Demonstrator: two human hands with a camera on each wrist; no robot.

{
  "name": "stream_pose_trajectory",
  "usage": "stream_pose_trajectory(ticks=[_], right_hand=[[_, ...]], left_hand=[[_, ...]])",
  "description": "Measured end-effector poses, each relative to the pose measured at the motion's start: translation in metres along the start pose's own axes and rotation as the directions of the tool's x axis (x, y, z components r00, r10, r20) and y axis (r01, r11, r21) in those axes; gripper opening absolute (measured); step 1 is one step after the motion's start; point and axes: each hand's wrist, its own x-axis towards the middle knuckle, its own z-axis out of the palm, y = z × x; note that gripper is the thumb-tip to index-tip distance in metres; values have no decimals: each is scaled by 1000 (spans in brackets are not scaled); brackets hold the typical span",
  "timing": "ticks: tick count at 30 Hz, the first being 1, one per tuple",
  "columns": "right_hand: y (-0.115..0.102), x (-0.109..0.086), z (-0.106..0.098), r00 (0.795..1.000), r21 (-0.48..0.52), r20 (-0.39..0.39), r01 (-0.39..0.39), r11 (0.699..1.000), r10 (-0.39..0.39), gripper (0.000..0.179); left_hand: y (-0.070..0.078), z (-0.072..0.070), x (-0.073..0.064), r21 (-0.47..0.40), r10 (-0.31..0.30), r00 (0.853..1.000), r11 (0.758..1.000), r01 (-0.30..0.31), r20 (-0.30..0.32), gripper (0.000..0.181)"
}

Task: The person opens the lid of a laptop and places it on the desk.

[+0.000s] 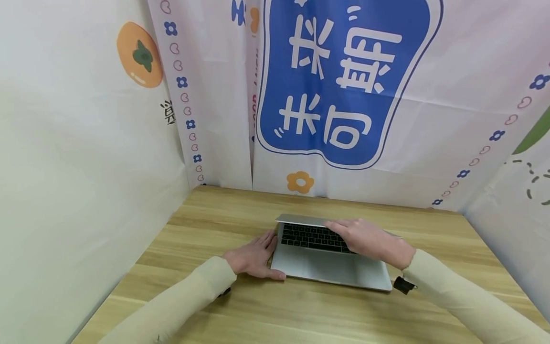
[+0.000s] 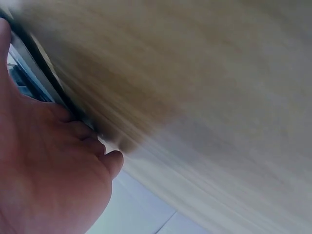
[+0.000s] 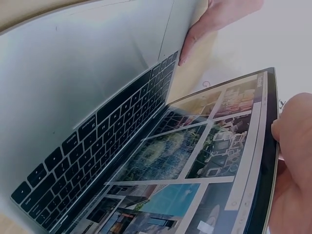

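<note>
A silver laptop point(image 1: 318, 265) lies on the wooden table, its lid point(image 1: 301, 220) tilted low over the black keyboard point(image 1: 315, 238). My right hand point(image 1: 365, 236) rests on the lid's upper edge, fingers mostly straight over its back. In the right wrist view, that hand point(image 3: 297, 165) meets the rim of the lit screen point(image 3: 195, 151), which shows several pictures; part of its fingers is hidden behind the lid. My left hand point(image 1: 255, 258) lies spread at the base's left side, thumb along the front corner. The left wrist view has this hand point(image 2: 53, 161) against the laptop's edge.
The wooden table point(image 1: 206, 306) ends at white printed sheets behind and at both sides. A blue panel with white characters point(image 1: 343, 86) is on the back sheet point(image 1: 455, 143). Dark straps point(image 1: 404, 285) are on both wrists.
</note>
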Motion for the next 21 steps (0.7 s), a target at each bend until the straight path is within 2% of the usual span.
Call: stream_pose_trajectory(ticks=[9,21], right_hand=[[3,5,-3,998,18,-50,25,1000,-24,46],[13,11,-9,999,87,-41,0,996,3,42]], left_hand=[[1,-3,-1,-13,-6,1000,1000,6,14,120],[1,0,-1,7,0,1000,1000,0,-1,121]])
